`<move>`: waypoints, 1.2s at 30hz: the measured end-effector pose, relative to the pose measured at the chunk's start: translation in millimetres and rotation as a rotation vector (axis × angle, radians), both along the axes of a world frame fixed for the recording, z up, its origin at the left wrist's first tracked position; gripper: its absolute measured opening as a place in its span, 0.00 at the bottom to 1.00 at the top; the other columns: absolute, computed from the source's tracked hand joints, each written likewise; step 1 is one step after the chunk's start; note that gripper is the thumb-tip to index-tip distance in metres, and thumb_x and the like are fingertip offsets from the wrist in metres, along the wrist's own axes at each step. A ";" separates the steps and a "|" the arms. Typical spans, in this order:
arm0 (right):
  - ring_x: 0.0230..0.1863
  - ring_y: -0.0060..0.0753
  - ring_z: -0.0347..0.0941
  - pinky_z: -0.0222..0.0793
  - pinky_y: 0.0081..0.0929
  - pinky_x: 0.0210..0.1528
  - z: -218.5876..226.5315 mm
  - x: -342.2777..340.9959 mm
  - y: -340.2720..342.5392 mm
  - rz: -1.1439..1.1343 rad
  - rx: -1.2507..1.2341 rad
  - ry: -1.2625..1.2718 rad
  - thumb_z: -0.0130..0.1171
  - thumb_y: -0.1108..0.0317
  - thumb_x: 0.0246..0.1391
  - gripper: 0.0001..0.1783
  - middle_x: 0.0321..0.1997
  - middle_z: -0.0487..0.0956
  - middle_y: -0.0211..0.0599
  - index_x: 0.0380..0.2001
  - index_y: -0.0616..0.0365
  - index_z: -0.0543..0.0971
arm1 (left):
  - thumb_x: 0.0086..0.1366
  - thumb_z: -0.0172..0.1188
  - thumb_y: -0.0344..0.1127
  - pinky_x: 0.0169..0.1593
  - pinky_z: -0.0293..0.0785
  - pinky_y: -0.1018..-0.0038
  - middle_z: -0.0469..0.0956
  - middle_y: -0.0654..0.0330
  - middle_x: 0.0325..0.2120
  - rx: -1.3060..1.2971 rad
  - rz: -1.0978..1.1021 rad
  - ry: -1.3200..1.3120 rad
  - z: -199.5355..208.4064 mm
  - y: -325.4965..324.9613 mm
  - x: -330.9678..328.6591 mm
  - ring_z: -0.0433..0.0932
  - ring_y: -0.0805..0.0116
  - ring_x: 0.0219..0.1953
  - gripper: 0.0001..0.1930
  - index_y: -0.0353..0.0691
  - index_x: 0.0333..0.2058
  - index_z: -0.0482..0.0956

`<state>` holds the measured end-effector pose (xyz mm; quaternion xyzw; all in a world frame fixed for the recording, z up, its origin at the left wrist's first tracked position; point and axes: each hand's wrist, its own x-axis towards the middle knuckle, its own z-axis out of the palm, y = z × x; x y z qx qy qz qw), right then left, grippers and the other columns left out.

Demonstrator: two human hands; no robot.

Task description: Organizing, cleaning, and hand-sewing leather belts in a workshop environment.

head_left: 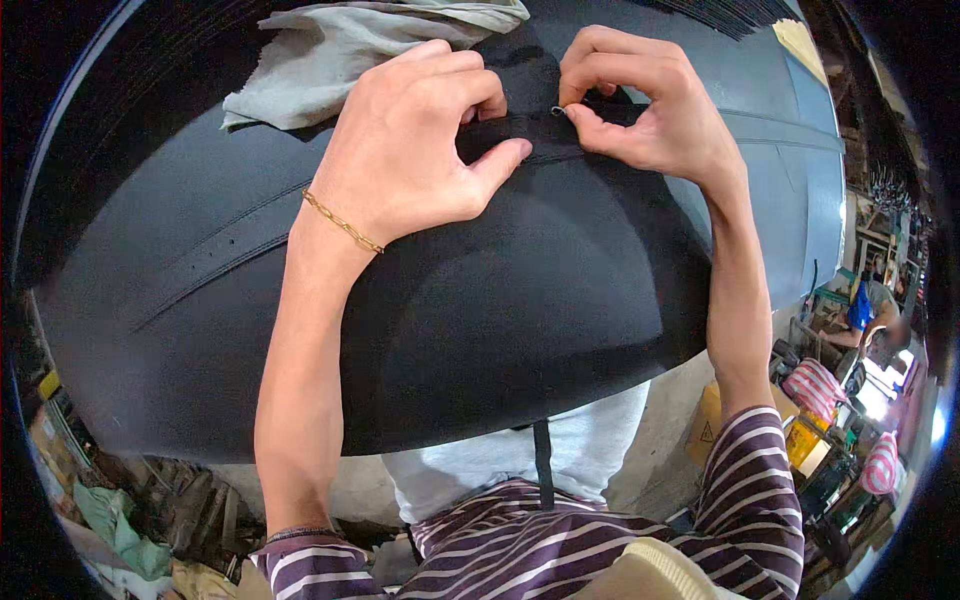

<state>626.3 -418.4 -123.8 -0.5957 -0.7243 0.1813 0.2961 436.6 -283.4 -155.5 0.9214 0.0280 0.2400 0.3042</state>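
Between the thumb and index finger of my right hand (645,95) is a small curved metal piece (559,111), like a little hook or ring. It sits just above the black surface (520,290), which spreads out under both arms. My left hand (415,145) rests on that surface to the left, its fingers bent and its thumb apart from them. Nothing shows in its grip, though its fingertips are partly hidden. Thin double lines like seams (215,270) run across the black surface beneath the hands. A crumpled grey cloth (320,65) lies beyond my left hand.
Dark parallel strips (690,12) lie at the far edge, near a pale yellow piece (800,48). On the right, past the table, are red-and-white striped bags (815,388), a yellow box (706,425) and a person (875,315). Green fabric (120,530) lies low on the left.
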 end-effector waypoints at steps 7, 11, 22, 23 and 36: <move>0.27 0.25 0.67 0.65 0.23 0.30 -8.9 0.7 0.9 -0.054 0.036 0.016 0.58 0.78 0.42 0.05 0.27 0.72 0.33 0.25 0.63 0.72 | 0.46 0.71 0.32 0.32 0.66 0.69 0.67 0.58 0.20 0.002 0.008 -0.015 1.2 0.2 0.3 0.68 0.62 0.26 0.13 0.35 0.24 0.73; 0.25 0.24 0.65 0.64 0.22 0.30 -10.7 3.2 2.1 -0.056 0.011 0.121 0.58 0.76 0.42 0.05 0.24 0.71 0.32 0.26 0.63 0.72 | 0.46 0.70 0.32 0.32 0.67 0.69 0.67 0.58 0.20 -0.001 0.006 -0.001 2.4 1.0 -0.7 0.68 0.62 0.26 0.13 0.36 0.24 0.73; 0.28 0.18 0.64 0.63 0.20 0.32 -7.5 2.6 0.2 -0.085 -0.097 0.305 0.56 0.75 0.45 0.04 0.25 0.71 0.28 0.25 0.63 0.72 | 0.46 0.70 0.32 0.31 0.67 0.70 0.68 0.58 0.20 -0.059 -0.008 -0.007 1.9 2.6 -1.6 0.69 0.63 0.25 0.13 0.35 0.23 0.72; 0.28 0.18 0.64 0.63 0.20 0.33 -8.3 3.4 0.1 -0.094 -0.102 0.317 0.56 0.75 0.46 0.04 0.25 0.71 0.28 0.26 0.63 0.72 | 0.47 0.70 0.32 0.31 0.67 0.70 0.68 0.58 0.20 -0.071 -0.009 -0.013 1.0 2.5 -1.3 0.69 0.63 0.25 0.13 0.35 0.23 0.72; 0.28 0.14 0.61 0.61 0.15 0.31 -7.8 5.7 0.5 -0.146 -0.167 0.285 0.57 0.73 0.51 0.06 0.39 0.77 0.29 0.27 0.61 0.70 | 0.48 0.69 0.33 0.31 0.67 0.70 0.67 0.57 0.20 -0.078 0.028 0.010 3.4 3.1 -1.3 0.68 0.62 0.25 0.13 0.34 0.24 0.73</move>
